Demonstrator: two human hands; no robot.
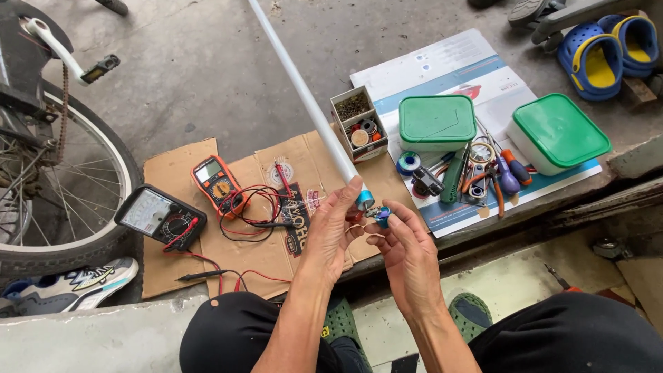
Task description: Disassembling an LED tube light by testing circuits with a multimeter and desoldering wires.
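Note:
My left hand (330, 231) grips the near end of a long white tube lamp (304, 103), thumb resting by its blue end cap (364, 199). The tube runs away up and to the left, out of the top of the frame. My right hand (407, 252) pinches a small blue end piece with a bit of circuit (381, 215) just beside that cap, joined to it by thin wires. Both hands hover above the cardboard (262, 242) at the step's edge.
An orange multimeter (219, 184) and a black analogue meter (160, 215) lie on the cardboard with red and black leads. Behind are a small parts box (358, 123), two green-lidded tubs (436, 122) (558, 132), screwdrivers and pliers (483, 173). A bicycle wheel (62, 186) stands left.

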